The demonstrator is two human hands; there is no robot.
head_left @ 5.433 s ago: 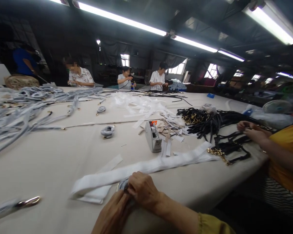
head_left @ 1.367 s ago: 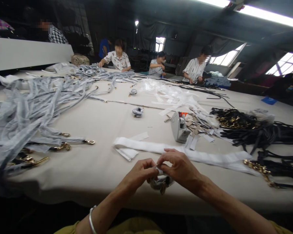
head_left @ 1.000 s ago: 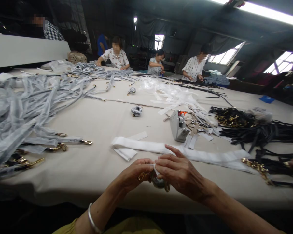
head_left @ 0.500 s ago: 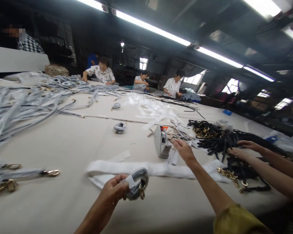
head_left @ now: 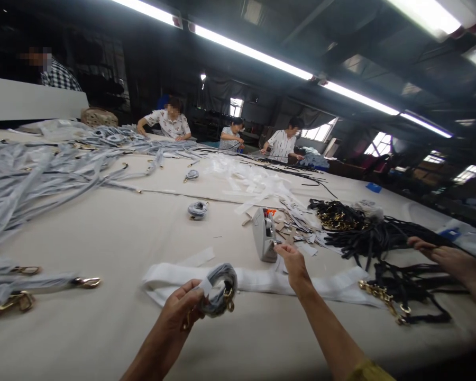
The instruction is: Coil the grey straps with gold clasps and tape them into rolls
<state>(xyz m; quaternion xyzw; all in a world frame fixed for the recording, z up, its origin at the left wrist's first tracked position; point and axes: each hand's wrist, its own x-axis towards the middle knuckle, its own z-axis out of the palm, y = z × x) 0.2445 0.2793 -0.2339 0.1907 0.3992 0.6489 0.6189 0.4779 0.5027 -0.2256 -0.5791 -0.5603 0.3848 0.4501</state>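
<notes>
My left hand (head_left: 179, 311) grips a coiled grey strap (head_left: 219, 284) with gold clasps, held just above the table's near edge. A small white paper band sits on the coil by my thumb. My right hand (head_left: 292, 260) is stretched forward to the grey tape dispenser (head_left: 263, 234), its fingers pinched at the dispenser's front end; what they pinch is too small to make out. A long white fabric strip (head_left: 262, 279) lies flat between my two hands.
A heap of grey straps (head_left: 31, 180) with gold clasps covers the left. Black straps (head_left: 381, 238) with gold hardware lie right, where another person's hand (head_left: 440, 254) rests. Paper slips (head_left: 293, 219) and two small grey coils (head_left: 197, 209) lie mid-table. Several people work at the far edge.
Both hands were wrapping the coil together near the edge. Now my right hand has left it and reached out to the tape dispenser, while my left holds the coil alone.
</notes>
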